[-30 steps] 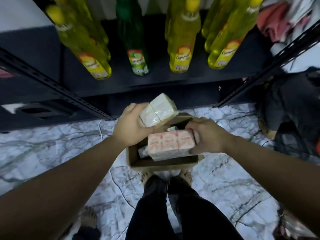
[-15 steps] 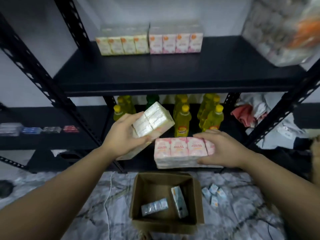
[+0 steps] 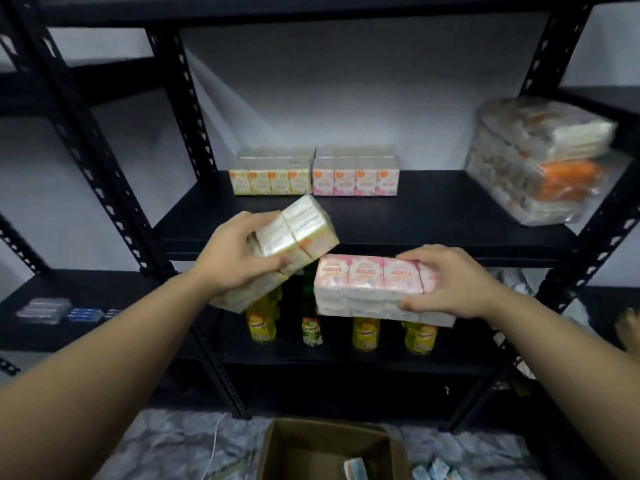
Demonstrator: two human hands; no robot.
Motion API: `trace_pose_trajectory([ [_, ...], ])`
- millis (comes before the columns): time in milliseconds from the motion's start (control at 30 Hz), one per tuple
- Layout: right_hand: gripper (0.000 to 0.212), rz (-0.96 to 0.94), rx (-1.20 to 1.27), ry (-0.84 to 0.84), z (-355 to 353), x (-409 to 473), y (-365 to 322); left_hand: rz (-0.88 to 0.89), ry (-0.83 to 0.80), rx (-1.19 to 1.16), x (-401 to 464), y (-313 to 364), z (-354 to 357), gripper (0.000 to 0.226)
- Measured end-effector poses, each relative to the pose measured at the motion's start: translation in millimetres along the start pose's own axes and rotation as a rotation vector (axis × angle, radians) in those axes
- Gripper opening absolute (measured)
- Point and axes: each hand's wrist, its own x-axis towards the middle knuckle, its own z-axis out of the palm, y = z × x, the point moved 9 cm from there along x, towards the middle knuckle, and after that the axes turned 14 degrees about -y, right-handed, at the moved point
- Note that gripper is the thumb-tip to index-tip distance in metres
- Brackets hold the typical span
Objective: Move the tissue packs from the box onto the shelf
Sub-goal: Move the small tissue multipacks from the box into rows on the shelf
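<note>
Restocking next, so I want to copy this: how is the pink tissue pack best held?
Take the pink tissue pack at its short right end, as the right hand does: fingers over the top, thumb underneath. It lies flat and long, so an end grip leaves the far end free.

A black metal rack (image 3: 114,188) with punched posts stands against a pale grey wall (image 3: 329,98). The light is dim and bluish. On the low board stand yellow bottles (image 3: 365,332) and one green bottle (image 3: 311,329). A second rack (image 3: 52,306) stands at the left, with small flat packets (image 3: 43,308) on it. The floor (image 3: 166,448) is grey marble with dark veins, and a thin white cord (image 3: 214,441) lies on it.
</note>
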Motion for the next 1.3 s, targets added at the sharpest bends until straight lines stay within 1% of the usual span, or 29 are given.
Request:
trace_pose_trajectory([
  [133,0.083,0.004,-0.017,0.068,-36.3,15.9,-3.7,0.0,-0.018,0.05,30.9,-1.9,-29.3,0.076],
  [200,0.086,0.02,-0.046,0.087,-50.0,26.8,-3.7,-0.009,-0.034,0.062,45.2,-9.1,-39.8,0.075],
  [267,0.09,0.039,-0.059,0.09,-59.4,38.4,-2.9,-0.008,-0.059,0.079,58.1,-17.7,-47.7,0.075],
  [367,0.09,0.073,-0.031,0.108,-68.0,54.7,0.5,-0.006,-0.088,0.081,75.4,-33.6,-56.2,0.068],
  [467,0.087,0.115,0.016,0.14,-70.4,71.2,5.7,-0.01,-0.146,0.097,89.5,-51.5,-57.7,0.072],
  [667,0.079,0.194,0.026,0.124,-58.7,107.6,13.0,0.01,-0.268,0.124,115.7,-92.5,-46.8,0.072],
  [800,0.084,0.233,0.029,0.13,-55.8,124.7,15.8,0.006,-0.332,0.149,127.4,-112.8,-37.4,0.074],
  [933,0.084,0.264,0.021,0.105,-53.7,136.7,20.9,-0.022,-0.419,0.174,136.4,-127.5,-27.6,0.082],
  [1000,0.084,0.275,0.004,0.089,-53.5,139.3,22.2,-0.017,-0.438,0.185,140.5,-127.0,-26.1,0.084],
  [1133,0.094,0.275,-0.064,0.09,-58.3,140.3,23.2,-0.001,-0.418,0.201,147.8,-118.9,-25.9,0.088],
  [1200,0.089,0.254,-0.066,0.116,-62.3,138.4,24.1,0.029,-0.378,0.173,152.5,-102.9,-24.6,0.087],
  [1300,0.077,0.198,-0.045,0.131,-65.3,134.1,24.7,0.129,-0.343,0.183,161.5,-62.8,-15.1,0.08],
])
